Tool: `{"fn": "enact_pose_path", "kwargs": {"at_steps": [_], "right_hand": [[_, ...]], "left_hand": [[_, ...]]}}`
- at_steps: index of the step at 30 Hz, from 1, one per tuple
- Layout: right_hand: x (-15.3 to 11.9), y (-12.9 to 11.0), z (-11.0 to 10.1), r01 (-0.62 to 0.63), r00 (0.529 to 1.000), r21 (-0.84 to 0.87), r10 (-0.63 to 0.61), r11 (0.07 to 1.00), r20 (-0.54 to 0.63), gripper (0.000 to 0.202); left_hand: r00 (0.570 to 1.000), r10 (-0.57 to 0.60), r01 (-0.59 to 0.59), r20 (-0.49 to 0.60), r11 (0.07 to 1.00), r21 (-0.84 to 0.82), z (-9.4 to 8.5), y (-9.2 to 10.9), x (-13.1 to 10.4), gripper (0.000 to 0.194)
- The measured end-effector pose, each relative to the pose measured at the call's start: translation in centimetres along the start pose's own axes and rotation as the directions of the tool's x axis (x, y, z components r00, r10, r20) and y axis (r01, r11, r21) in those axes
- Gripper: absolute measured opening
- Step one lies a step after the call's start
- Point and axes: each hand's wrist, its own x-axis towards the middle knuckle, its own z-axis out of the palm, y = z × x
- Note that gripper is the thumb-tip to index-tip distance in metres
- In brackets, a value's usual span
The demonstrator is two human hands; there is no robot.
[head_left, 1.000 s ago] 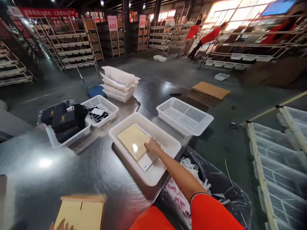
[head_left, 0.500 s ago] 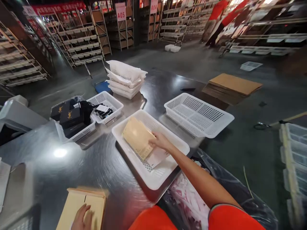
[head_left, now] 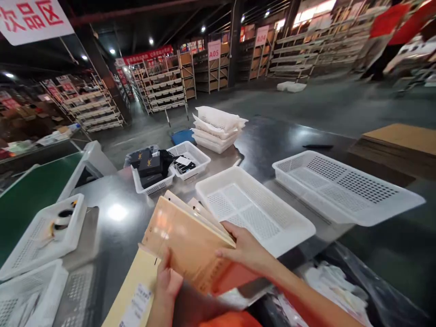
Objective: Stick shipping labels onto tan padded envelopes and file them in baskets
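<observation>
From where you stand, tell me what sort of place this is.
Most likely a warehouse, at a packing or sorting station. Tiered racks stand in the background near signs reading A05 and A04, and perforated white baskets sit on a metal table.

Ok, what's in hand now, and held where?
Right hand grips a sheaf of kraft mailers by the right end, thumb on the front face. Left hand is at the sheaf's lower left; can't tell whether it grips.
</observation>
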Motion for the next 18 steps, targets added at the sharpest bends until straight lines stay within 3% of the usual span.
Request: {"fn": "enact_pose_path", "kwargs": {"at_steps": [4,7,10,12,13,15,17,18], "right_hand": [[1.2,2.1,2.3,-0.064,0.994,0.113,0.054,0.991,0.091,0.039],[1.3,1.9,1.1,-0.087,0.995,0.075,0.083,0.993,0.063,0.037],[0.8,-0.7,-1.1,-0.048,0.988,-0.176,0.021,0.983,-0.153,0.035],[0.1,-3.3,-1.3,-0.081,0.940,-0.441,-0.078,0.894,-0.332,0.035],[-0.3,-4.6,-0.5,-0.103,0.912,-0.559,-0.147,0.822,-0.384,0.037],[-1.1,-6.3,2.6,-0.118,0.885,-0.742,-0.270,0.660,-0.380,0.039],[-1.9,-6.4,7.4,-0.069,0.925,-0.862,-0.291,0.502,-0.243,0.042],[-2.3,-6.0,9.9,-0.021,0.961,-0.898,-0.238,0.440,-0.139,0.043]], "left_hand": [[0.995,-0.068,0.057,-0.067,0.986,-0.155,-3.1,0.3,-3.2,0.028],[0.982,-0.121,0.089,-0.148,0.975,-0.206,-4.1,0.7,-4.9,0.034],[0.956,-0.096,0.028,-0.277,0.971,-0.238,-4.2,1.2,-5.8,0.031],[0.922,-0.056,-0.042,-0.384,0.969,-0.243,-3.9,1.4,-6.0,0.029],[0.907,-0.044,-0.064,-0.419,0.969,-0.239,-3.6,1.5,-5.9,0.032],[0.893,-0.028,-0.085,-0.449,0.970,-0.229,-2.7,1.3,-5.4,0.034],[0.904,-0.038,-0.069,-0.427,0.970,-0.232,-1.8,1.0,-4.6,0.035],[0.909,-0.038,-0.063,-0.416,0.972,-0.226,-1.3,0.8,-4.2,0.040]]}}
